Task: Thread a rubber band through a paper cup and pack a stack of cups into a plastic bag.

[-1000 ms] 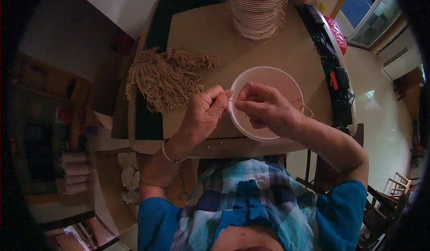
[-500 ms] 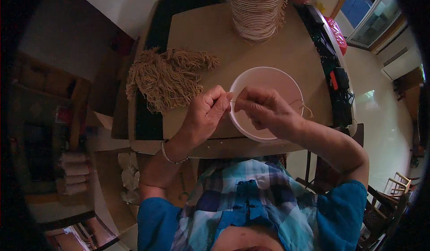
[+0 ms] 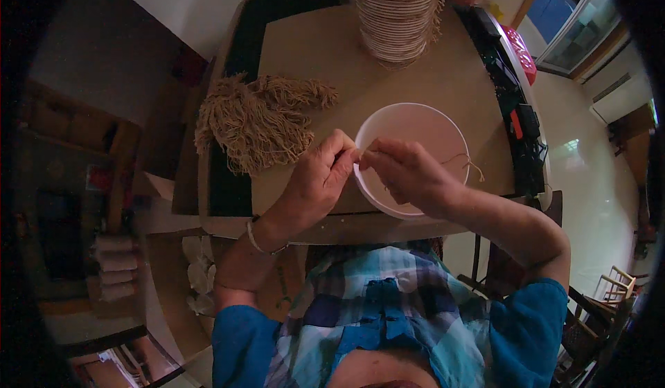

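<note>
A white round bucket [image 3: 449,135] stands near the front of the table, its open top facing up. At its left rim my left hand [image 3: 322,177] is closed in a pinch. My right hand [image 3: 412,173] reaches over the bucket's opening, its fingertips pinched against those of the left. Between them is a thin string, mostly hidden by the fingers. A tan cord [image 3: 475,166] with a frayed end hangs over the bucket's right rim. Left of the bucket lies a heap of tan cords [image 3: 260,121].
A tall stack of pale, ridged bucket-like pieces [image 3: 396,21] with cords along its side stands at the back. Brown cardboard [image 3: 332,56] covers the tabletop. Black objects [image 3: 528,152], one with a red part, line the right edge. A red package [image 3: 519,52] sits farther back.
My fingertips have drawn together, closing the small gap where a short length of string showed. The right hand has shifted slightly left; the bucket and cords have stayed put.
</note>
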Tool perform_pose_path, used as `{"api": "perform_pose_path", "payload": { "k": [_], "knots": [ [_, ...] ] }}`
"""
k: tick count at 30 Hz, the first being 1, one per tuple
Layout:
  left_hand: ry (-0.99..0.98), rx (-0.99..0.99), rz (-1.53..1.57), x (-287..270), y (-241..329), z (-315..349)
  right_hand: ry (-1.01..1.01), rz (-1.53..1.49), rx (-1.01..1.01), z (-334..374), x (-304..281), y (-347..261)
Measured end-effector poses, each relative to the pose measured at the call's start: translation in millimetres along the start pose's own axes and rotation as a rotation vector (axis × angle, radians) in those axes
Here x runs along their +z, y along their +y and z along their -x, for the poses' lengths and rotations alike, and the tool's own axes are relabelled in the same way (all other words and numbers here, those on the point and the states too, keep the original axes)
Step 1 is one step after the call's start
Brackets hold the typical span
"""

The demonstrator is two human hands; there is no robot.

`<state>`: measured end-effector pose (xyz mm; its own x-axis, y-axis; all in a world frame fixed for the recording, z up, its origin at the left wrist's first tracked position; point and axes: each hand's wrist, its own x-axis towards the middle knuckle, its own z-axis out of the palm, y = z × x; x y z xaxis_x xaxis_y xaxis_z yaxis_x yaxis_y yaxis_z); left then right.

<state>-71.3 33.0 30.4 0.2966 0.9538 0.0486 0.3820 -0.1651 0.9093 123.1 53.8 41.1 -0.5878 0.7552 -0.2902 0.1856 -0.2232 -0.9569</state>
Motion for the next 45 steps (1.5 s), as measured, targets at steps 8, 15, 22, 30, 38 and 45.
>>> {"api": "perform_pose_path", "payload": {
  "k": [8, 15, 22, 30, 38, 45],
  "knots": [
    [-0.008, -0.036, 0.004, 2, 1, 1, 0.232, 0.222, -0.411, -6, 7, 24],
    [-0.007, -0.008, 0.005, 3, -6, 0, 0.301, 0.39, -0.393, 1, 6, 11],
    [-0.047, -0.099, 0.021, 1, -5, -1, 0.294, 0.275, -0.497, -8, 3, 21],
    [0.17, -0.04, 0.095, -8, -24, -5, 0.116, -0.112, 0.058, -12, -12, 13],
    [0.172, -0.082, 0.304, 8, -55, -4, 0.12, -0.081, 0.102, -23, -11, 19],
    [0.116, -0.018, 0.323, 10, -48, 0, 0.126, -0.081, 0.134, -24, -8, 15]
  ]
}}
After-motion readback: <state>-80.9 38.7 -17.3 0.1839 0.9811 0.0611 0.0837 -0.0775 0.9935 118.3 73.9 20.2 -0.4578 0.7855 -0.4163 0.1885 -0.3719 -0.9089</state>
